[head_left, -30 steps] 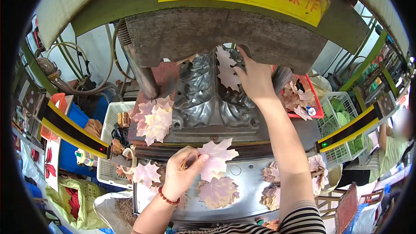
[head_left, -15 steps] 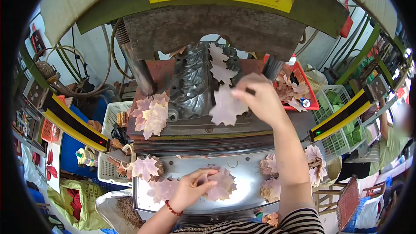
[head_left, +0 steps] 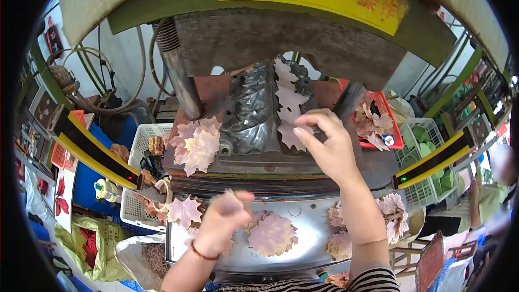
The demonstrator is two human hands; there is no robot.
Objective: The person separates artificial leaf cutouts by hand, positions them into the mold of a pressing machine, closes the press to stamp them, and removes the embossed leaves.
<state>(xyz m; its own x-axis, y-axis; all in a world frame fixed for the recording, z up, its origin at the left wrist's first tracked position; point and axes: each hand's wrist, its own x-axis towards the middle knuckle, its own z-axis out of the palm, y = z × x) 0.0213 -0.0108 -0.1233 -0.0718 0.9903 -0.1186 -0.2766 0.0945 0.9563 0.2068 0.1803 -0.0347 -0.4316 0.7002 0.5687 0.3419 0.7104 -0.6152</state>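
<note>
Uncovering the leaf stack (head_left: 273,234), the left fingers (head_left: 245,196) shifted aside.

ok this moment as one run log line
left hand: blurred, over tray | right hand: by leaves on mould | leaf stack: on tray

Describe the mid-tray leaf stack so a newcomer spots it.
Below the press is a silver tray. Near its middle, just right of the left hand, sits the leaf stack. It's pinkish and centred; neighbouring stacks lie toward the tray's sides.
</note>
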